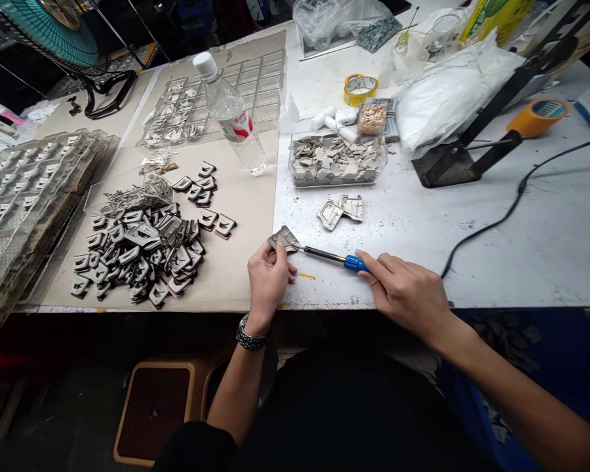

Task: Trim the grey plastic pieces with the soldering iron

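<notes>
Between the thumb and fingers of my left hand [268,278] is a small grey metal plate [286,237], tilted up just above the table. My right hand [406,288] grips the blue handle of a soldering iron [327,254]. The iron's narrow tip meets the right edge of the plate. Two similar light metal plates [341,211] lie on the white surface beyond my hands. Behind them stands a clear box [338,178] full of thin pale pieces. To the left spreads a heap of dark-edged metal parts [142,252].
A water bottle [236,128] stands mid-table before a clear compartment tray [255,85]. Stacked trays [24,196] fill the left edge. At the right are a black metal stand [445,164], a white bag [452,92] and a black cable [496,219]. Yellow tape [361,90] sits at the back.
</notes>
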`<state>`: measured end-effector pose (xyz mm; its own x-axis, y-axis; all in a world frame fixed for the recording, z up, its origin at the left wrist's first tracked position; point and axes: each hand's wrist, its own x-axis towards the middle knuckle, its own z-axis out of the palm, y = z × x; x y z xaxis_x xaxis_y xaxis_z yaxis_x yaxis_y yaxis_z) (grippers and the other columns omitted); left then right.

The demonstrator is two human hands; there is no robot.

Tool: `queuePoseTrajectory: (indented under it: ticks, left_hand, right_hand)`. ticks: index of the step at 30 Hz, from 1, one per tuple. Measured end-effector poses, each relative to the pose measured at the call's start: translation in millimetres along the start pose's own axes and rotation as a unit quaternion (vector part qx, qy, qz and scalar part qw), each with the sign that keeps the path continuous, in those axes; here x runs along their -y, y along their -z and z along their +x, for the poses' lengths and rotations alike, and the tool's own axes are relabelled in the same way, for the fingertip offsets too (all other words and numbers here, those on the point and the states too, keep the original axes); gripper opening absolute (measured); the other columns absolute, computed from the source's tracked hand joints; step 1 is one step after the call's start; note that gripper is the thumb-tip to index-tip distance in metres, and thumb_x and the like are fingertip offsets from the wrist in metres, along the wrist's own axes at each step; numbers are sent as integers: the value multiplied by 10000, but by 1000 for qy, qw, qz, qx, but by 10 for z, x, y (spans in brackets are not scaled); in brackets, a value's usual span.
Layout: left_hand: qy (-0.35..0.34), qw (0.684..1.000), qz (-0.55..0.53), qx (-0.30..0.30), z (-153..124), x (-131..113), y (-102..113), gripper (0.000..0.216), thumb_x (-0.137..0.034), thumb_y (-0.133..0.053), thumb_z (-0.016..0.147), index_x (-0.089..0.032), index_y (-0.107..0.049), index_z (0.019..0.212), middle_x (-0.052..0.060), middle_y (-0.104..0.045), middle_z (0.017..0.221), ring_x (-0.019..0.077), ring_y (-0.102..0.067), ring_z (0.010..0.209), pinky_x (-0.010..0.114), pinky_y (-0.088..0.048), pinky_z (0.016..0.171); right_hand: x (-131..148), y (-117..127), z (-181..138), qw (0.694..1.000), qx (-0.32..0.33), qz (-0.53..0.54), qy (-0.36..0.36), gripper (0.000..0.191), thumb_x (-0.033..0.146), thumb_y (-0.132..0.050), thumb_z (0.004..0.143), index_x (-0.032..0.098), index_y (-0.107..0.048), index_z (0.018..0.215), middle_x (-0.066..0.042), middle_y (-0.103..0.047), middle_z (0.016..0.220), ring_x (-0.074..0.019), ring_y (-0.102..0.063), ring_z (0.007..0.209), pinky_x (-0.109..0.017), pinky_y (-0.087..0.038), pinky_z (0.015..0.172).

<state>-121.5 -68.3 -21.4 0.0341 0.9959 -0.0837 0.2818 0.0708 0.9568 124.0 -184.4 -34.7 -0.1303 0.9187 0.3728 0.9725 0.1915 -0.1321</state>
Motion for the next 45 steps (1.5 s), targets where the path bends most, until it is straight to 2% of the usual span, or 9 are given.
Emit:
queuePoseTrajectory:
  ticks: [10,15,21,24,27,33,38,41,45]
  left_hand:
    - [-1,1000,0,0,1,10,7,348,-510,-660,1078,-179,-769,1082,-14,-685,574,123,-613,420,210,-517,415]
    - [4,1000,-14,-8,20,48,-6,356,-503,-660,1076,-160,-751,1049,4,-703,617,126,-638,462,210,-532,452]
    - [-28,999,11,41,158,24,-122,345,-496,-714,1032,-155,-746,990,69,-755,817,173,-739,720,204,-526,522]
    - [-53,993,47,96,310,-82,-257,277,-409,-701,1026,-144,-773,1064,41,-712,772,158,-672,676,213,-486,528]
    - [-60,984,81,147,472,-213,-397,316,-356,-684,1027,-137,-753,1243,21,-703,773,144,-616,607,237,-479,536]
    - [-148,971,155,104,547,-313,-499,487,-350,-708,1044,-140,-620,1475,187,-716,1388,123,-656,660,337,-586,748]
    - [-228,951,206,-2,371,-151,-220,303,-307,-654,1076,-167,-693,1342,141,-699,1350,138,-673,693,378,-598,857]
    - [-283,918,265,-84,358,-8,201,279,-275,-637,1076,-170,-701,1327,136,-697,1282,230,-718,929,397,-601,900]
    - [-296,853,400,-157,500,186,869,361,-286,-706,1030,-132,-691,1357,197,-666,1300,377,-609,1253,550,-513,1139]
  right_hand:
    - [-5,-11,4,1000,-7,0,7,370,278,-561,1142,159,-718,1456,-38,-735,884,-163,-585,661,-332,-348,591]
    - [-55,28,-14,991,-22,122,-42,365,316,-565,1147,185,-722,1450,-40,-773,950,-168,-670,725,-299,-441,629]
    - [-143,88,-11,902,-138,334,-236,369,454,-611,1123,194,-770,1331,-78,-791,1027,-238,-716,813,-339,-552,692]
    - [-172,77,-15,862,-166,389,-280,432,524,-620,1108,179,-788,1304,-31,-705,825,-204,-639,695,-321,-519,634]
    - [-179,55,-23,849,-171,409,-288,466,560,-638,1090,171,-798,1292,-33,-707,829,-205,-647,711,-324,-534,652]
    - [-164,8,-34,866,-184,386,-260,462,537,-622,1098,186,-789,1349,-110,-820,1173,-310,-778,1061,-418,-627,912]
    - [-110,-71,-63,912,-215,280,-211,427,457,-591,1128,185,-765,1407,-120,-819,1239,-302,-785,1094,-376,-612,878]
    - [-76,-107,-81,939,-211,189,-196,422,416,-554,1149,166,-761,1418,-115,-825,1142,-267,-781,927,-335,-550,721]
    - [-64,-112,-94,950,-193,157,-186,421,409,-539,1159,170,-752,1432,-104,-827,1120,-237,-758,831,-320,-489,639]
